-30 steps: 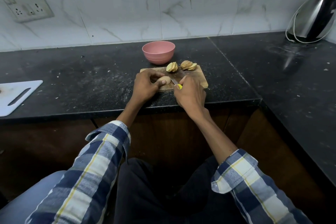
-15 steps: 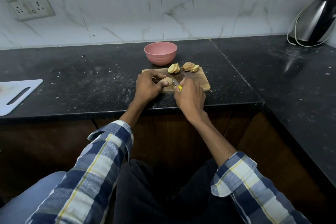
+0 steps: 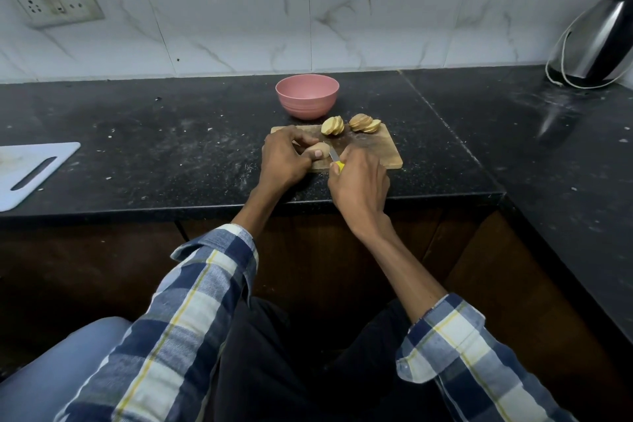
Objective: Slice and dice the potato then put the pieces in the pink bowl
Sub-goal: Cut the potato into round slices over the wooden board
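Head: left hand (image 3: 286, 158) holds potato (image 3: 318, 148); right hand (image 3: 359, 181) grips knife (image 3: 335, 159).

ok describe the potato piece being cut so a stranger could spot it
On the black counter, find the wooden cutting board before the pink bowl. The unsliced potato piece lies at its left, gripped by the left hand, unlike the two fanned sliced stacks behind.

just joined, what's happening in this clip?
A person is slicing potato on a wooden cutting board. The left hand holds a potato piece down while the right hand grips a yellow-handled knife against it. Two fanned stacks of slices wait at the board's far edge. The pink bowl behind looks empty.
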